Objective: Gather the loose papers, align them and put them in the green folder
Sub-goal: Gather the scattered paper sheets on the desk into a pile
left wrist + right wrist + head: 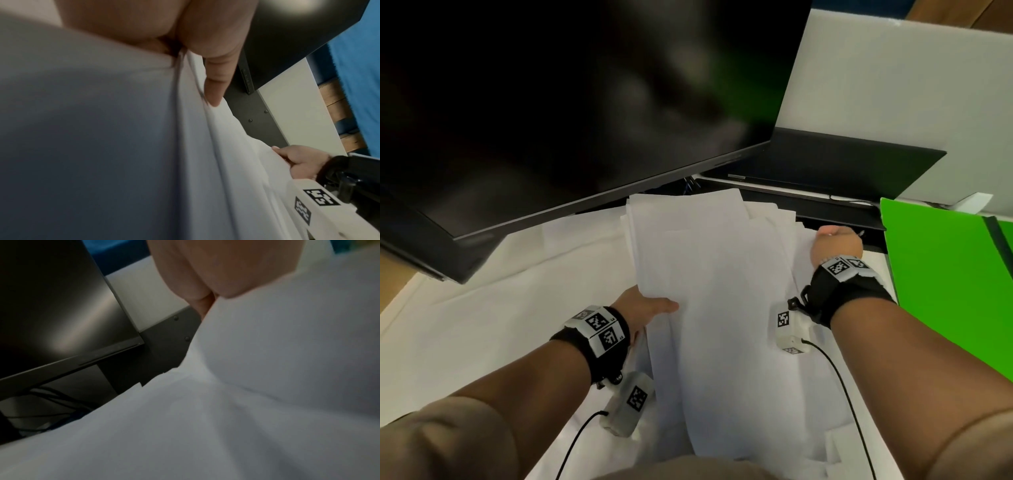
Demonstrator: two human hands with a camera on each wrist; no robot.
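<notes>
- papers [709, 274]: loose white stack, uneven edges fanned at the far end, lifted off the white surface [482, 325] between both hands, in front of the dark monitor [551, 102]
- left hand [643, 308] grip: thumb on top of the stack's left edge, fingers hidden under the sheets, so holding the papers
- right hand [837, 245] grip: curled round the stack's right edge, thumb side up, holding the papers
- green folder [945, 274]: lies open to the right, just beside the right hand, apart from the stack
- handling, judged: light, floppy, slick sheets; middle sags, single sheets may slide out
- best hold: both long edges pinched firmly, then tap short edge on the surface to square up
</notes>
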